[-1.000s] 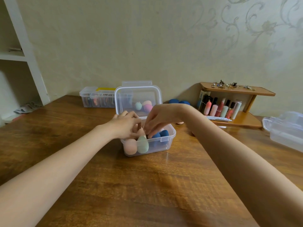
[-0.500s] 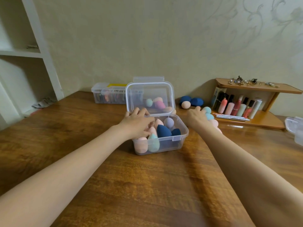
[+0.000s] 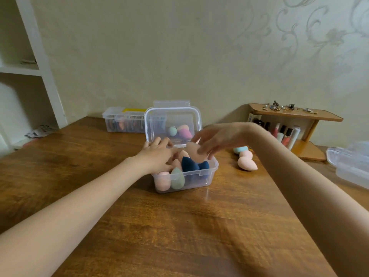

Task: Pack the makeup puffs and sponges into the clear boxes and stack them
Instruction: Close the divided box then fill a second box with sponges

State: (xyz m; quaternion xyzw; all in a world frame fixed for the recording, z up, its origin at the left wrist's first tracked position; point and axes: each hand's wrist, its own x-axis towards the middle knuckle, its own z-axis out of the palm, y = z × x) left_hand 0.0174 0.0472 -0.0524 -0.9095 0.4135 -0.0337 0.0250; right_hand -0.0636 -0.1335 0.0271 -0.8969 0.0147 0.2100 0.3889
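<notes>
A peach sponge (image 3: 193, 151) is held in the fingertips of the right hand (image 3: 217, 139), just over the far right part of the clear box (image 3: 185, 177). The left hand (image 3: 157, 158) is laid with loose fingers on the sponges packed at the left. The box looks nearly full. The sponge could be dropped on a pile, roll out, or stop the lid (image 3: 172, 124) from being shut. More sponges (image 3: 246, 159) are left on the table (image 3: 179, 226) to the right.

Two bare forearms reaching in from the lower corners, no sleeves in view, left hand (image 3: 157, 156) and right hand (image 3: 217, 139) uncovered, slender fingers, short plain nails, right hand softened by motion blur
</notes>
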